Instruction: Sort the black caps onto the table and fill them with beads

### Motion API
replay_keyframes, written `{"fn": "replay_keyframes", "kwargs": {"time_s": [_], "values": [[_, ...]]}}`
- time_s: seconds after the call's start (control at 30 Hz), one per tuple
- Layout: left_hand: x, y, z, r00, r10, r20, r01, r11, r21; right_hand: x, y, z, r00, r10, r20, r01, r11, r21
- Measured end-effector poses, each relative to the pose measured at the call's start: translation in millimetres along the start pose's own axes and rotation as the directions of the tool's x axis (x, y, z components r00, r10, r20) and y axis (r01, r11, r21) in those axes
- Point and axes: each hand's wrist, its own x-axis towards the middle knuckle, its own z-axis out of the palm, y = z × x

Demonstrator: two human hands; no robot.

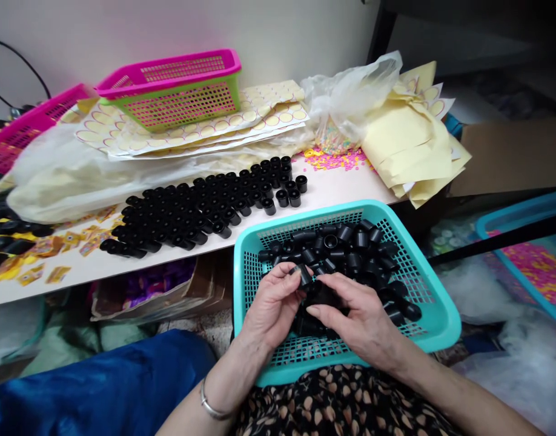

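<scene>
My left hand [275, 306] pinches a small black cylindrical cap [302, 276] between thumb and fingers, above a turquoise plastic basket [446, 327]. Just right of it is my right hand [357, 309], its thumb and forefinger apart. Dark pieces show behind that gap, and I see nothing clearly gripped there. Many loose black caps [353, 260] fill the basket, lying at all angles. On the white table, more black caps [200, 206] stand upright in close rows, with a few set slightly apart at the right end.
A pink and green basket [182, 100] sits on sticker sheets [269, 115] at the back. Small yellow packets [57, 274] lie at left. Pink and yellow bits [337, 160] lie near a plastic bag [350, 91] and yellow paper [405, 142]. A cardboard box [209, 281] stands below the table.
</scene>
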Motion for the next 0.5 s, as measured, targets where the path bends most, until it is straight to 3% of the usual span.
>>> {"fn": "replay_keyframes", "kwargs": {"time_s": [0.3,0.5], "values": [[1.9,-5.9,-1.3,0.991,0.063,-0.114,-0.074,0.993,-0.094,0.8,0.8,4.6,1.0,-0.001,-0.016,0.0,0.998,-0.063],[-1.6,-5.5,0.5,0.974,0.169,-0.151,-0.169,0.986,0.018,1.1,0.8,6.3,1.0,0.025,0.004,-0.024,0.996,-0.081]]}}
